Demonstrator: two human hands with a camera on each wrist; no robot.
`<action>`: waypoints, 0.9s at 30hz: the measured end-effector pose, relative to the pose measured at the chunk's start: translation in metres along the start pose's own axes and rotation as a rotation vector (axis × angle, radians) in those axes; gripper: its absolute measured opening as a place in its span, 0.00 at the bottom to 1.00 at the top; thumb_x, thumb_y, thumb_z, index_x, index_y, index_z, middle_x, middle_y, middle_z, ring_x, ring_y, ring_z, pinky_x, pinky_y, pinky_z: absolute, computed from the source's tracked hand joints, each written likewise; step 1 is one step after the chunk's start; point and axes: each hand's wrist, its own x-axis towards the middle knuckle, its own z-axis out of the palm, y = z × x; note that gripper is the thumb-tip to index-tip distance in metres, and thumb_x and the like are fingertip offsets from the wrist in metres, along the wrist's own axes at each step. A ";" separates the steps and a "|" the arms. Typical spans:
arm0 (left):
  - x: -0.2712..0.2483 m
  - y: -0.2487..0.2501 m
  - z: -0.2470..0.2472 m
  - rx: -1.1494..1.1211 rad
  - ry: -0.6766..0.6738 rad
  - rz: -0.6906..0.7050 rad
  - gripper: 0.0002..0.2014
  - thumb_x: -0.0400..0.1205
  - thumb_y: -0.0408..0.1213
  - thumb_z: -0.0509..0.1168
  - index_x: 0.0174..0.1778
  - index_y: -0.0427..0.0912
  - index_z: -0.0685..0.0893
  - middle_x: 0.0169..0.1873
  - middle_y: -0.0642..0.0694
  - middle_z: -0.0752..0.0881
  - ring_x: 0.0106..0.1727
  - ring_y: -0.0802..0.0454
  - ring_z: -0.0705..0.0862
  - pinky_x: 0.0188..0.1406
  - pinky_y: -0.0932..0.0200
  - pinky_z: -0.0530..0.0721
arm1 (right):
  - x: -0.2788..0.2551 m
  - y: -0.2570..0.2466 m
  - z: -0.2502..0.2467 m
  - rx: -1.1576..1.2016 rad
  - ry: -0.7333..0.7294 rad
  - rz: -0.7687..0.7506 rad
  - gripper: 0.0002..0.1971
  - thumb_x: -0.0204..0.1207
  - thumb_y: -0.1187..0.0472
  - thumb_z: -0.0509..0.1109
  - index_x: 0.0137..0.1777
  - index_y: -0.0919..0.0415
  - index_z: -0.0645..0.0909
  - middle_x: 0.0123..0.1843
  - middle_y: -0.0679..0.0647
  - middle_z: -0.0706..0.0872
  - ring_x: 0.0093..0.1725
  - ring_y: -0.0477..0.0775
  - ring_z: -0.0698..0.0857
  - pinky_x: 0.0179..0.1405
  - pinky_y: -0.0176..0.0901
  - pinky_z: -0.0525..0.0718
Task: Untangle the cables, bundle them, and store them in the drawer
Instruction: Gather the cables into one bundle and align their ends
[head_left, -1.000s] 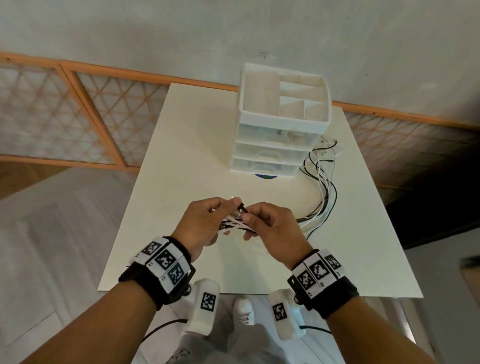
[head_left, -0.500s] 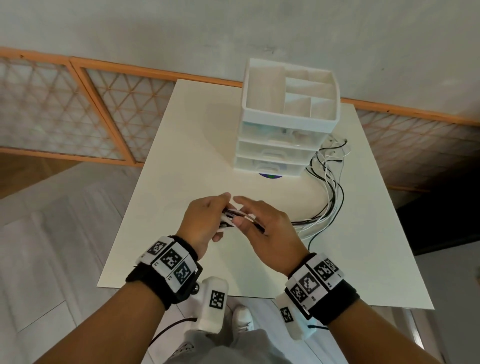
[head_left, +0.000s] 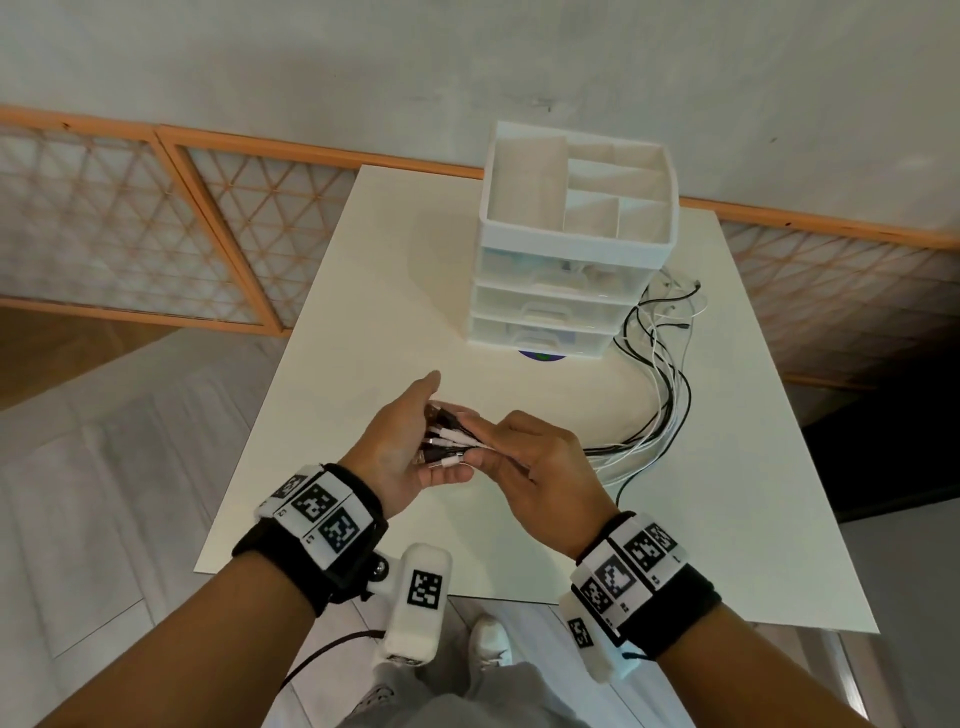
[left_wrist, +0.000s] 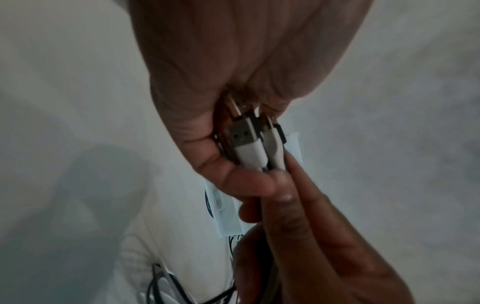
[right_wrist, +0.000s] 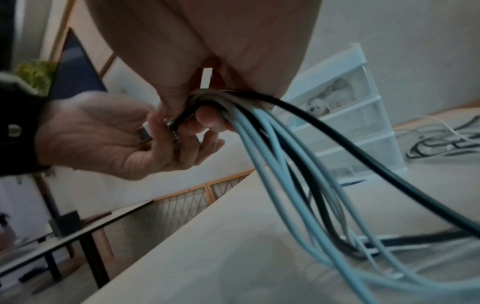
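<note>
Over the near middle of the white tabletop (head_left: 363, 291), both hands meet around a bunch of black and white cables (head_left: 670, 405). The right hand (head_left: 545, 467) has its fingers (right_wrist: 207, 118) curled and pinching the gathered cables just behind their plugs, so the strands leave the grip together and trail off to the right in a loose arc across the tabletop. Their far ends lie beside the right side of the drawer unit (head_left: 566, 296). The left hand (head_left: 400, 447) is held palm up beneath the plug ends (head_left: 441, 436), its fingers (right_wrist: 187, 152) relaxed and only slightly bent, cupping rather than gripping; the thumb points away from the body. In the left wrist view a white plug with a metal connector (left_wrist: 244, 137) rests against the base of the left fingers, with other plugs crowded beside it. The drawer unit is white with three translucent drawers, all closed, and an open divided tray on top; it stands toward the far edge of the tabletop, well apart from the hands. A small blue disc (head_left: 540, 356) peeks out under its front edge.
</note>
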 end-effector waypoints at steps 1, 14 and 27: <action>-0.002 0.001 0.002 0.046 -0.027 0.008 0.29 0.84 0.59 0.59 0.51 0.33 0.89 0.33 0.40 0.88 0.29 0.46 0.87 0.30 0.53 0.88 | 0.000 0.003 -0.001 -0.041 -0.023 -0.024 0.21 0.83 0.55 0.69 0.75 0.53 0.80 0.36 0.51 0.77 0.33 0.48 0.76 0.37 0.35 0.78; 0.001 -0.003 0.011 0.240 0.043 0.240 0.12 0.84 0.43 0.66 0.37 0.40 0.79 0.27 0.41 0.81 0.20 0.50 0.73 0.15 0.66 0.62 | -0.003 -0.012 -0.015 0.079 -0.053 0.194 0.26 0.78 0.54 0.77 0.75 0.51 0.76 0.46 0.46 0.89 0.42 0.44 0.88 0.45 0.39 0.87; -0.008 -0.003 0.004 0.109 -0.057 0.053 0.26 0.86 0.56 0.58 0.55 0.33 0.85 0.36 0.36 0.87 0.26 0.45 0.82 0.26 0.57 0.78 | -0.006 -0.014 -0.028 0.263 -0.008 0.331 0.14 0.75 0.57 0.79 0.60 0.50 0.90 0.39 0.49 0.90 0.35 0.42 0.82 0.41 0.34 0.79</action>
